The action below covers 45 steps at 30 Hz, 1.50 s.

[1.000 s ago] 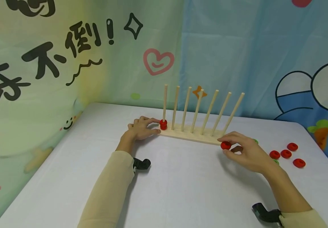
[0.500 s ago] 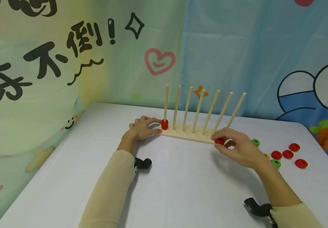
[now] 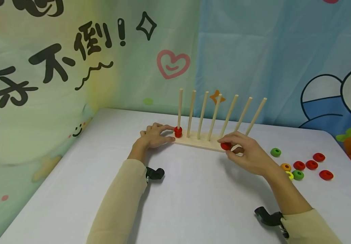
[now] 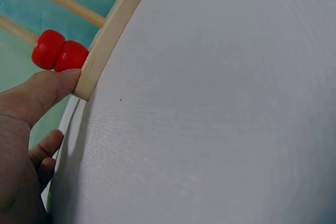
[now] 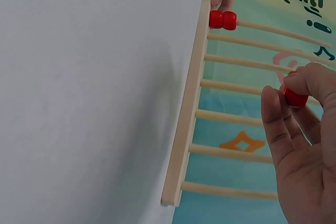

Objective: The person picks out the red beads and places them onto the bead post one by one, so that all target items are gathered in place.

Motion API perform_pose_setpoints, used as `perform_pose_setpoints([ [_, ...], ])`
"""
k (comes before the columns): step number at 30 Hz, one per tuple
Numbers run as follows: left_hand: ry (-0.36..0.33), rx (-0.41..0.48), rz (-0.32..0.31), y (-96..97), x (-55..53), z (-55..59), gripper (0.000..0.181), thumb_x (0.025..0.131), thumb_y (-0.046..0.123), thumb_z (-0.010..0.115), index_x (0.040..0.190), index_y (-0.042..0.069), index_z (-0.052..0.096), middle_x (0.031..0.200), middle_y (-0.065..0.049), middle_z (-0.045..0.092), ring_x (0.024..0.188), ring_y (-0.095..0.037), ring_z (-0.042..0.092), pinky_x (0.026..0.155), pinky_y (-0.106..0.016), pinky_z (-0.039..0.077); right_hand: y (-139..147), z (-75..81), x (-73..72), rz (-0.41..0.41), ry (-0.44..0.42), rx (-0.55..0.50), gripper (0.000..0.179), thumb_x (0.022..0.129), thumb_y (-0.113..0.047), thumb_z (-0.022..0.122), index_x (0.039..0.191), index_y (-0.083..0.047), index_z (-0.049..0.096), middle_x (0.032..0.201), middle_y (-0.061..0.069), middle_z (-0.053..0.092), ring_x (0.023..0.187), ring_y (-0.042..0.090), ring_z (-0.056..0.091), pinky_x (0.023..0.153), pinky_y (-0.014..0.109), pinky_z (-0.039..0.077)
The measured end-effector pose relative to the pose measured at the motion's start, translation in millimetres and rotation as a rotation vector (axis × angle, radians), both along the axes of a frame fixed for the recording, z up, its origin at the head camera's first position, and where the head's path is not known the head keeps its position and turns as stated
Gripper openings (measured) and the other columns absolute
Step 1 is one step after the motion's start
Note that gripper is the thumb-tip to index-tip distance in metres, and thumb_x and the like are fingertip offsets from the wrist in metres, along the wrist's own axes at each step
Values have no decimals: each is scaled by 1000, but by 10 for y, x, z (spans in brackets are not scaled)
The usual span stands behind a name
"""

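The right hand [image 3: 250, 152] pinches a red bead [image 3: 226, 146] between thumb and fingers, above the table and near the front of the wooden base [image 3: 199, 143]; the left hand [image 3: 155, 137] rests at that base's end, its thumb touching the wood and its forefinger reaching towards the stacked red beads [image 3: 178, 132], though whether it grips I cannot tell; these two sit on the peg nearest the left hand, and the other pegs [image 3: 214, 117] rise bare between and behind the hands; to the right of the right hand lie four loose red beads [image 3: 311, 165], two green beads [image 3: 298, 175], an orange bead [image 3: 286, 167] and a yellow bead [image 3: 290, 175], partly hidden by the forearm; beyond both hands hangs a printed backdrop [image 3: 236, 57].
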<state>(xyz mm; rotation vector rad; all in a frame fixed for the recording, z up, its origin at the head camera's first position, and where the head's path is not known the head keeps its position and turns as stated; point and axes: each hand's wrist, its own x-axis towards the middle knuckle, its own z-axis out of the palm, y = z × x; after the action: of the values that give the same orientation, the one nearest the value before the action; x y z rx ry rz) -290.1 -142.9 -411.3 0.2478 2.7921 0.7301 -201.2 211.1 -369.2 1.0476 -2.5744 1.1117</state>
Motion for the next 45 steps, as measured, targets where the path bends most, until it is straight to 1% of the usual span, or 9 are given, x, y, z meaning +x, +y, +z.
perform_pose_setpoints([
  [5,0,-10,-1,-2,-7,5,55,93,59,60,146,46,52,159,-7,33,141,-37,30,104,-59,25,-68,17,-22,11,3,-25,43,90,9,69,128,-12,68,120,4,64,98,15,61,78,23,58],
  [10,9,-13,-8,2,-23,-3,55,94,59,59,147,46,51,159,-7,33,141,-38,30,104,-59,25,-155,22,-50,39,-24,-73,41,91,7,69,128,-11,68,120,5,63,103,17,62,83,23,58],
  [14,4,-17,-12,21,-24,-10,56,94,60,59,147,45,51,159,-7,34,141,-38,30,104,-59,25,-217,34,-71,41,-29,-85,41,92,5,70,130,-11,68,128,6,62,107,18,63,84,23,57],
  [17,5,-15,-11,35,-23,-8,56,94,59,59,147,45,51,159,-8,34,141,-38,30,104,-59,25,-259,57,-87,21,-19,-84,42,92,3,70,131,-13,68,131,6,63,106,19,64,84,22,57],
  [25,-10,-22,-6,76,-31,-29,56,94,57,61,148,45,51,159,-7,34,140,-37,31,103,-58,24,-365,107,-124,6,-41,-95,39,93,0,72,129,-15,67,123,6,67,101,21,66,84,22,56],
  [31,-14,-24,5,103,-72,-52,56,94,57,60,148,46,51,160,-5,33,142,-36,29,104,-58,23,-455,122,-176,42,-2,-175,37,91,3,73,125,-11,68,121,7,65,100,21,66,82,23,58],
  [36,3,-11,4,66,-35,-8,54,94,57,59,146,45,52,159,-7,33,141,-37,29,103,-58,23,-611,131,-262,61,5,-244,36,91,3,74,124,-10,70,122,9,65,97,20,67,80,25,59],
  [41,-9,-13,16,18,33,16,54,94,58,59,146,45,52,158,-7,34,141,-37,30,103,-58,24,-749,127,-312,85,-12,-259,35,93,1,72,125,-10,69,123,9,65,97,21,67,80,28,59],
  [45,-1,-11,5,30,36,26,54,94,59,59,146,45,52,158,-7,34,140,-38,31,103,-58,25,-785,131,-328,76,-1,-278,33,93,1,72,124,-10,69,122,7,65,96,21,67,79,28,59],
])
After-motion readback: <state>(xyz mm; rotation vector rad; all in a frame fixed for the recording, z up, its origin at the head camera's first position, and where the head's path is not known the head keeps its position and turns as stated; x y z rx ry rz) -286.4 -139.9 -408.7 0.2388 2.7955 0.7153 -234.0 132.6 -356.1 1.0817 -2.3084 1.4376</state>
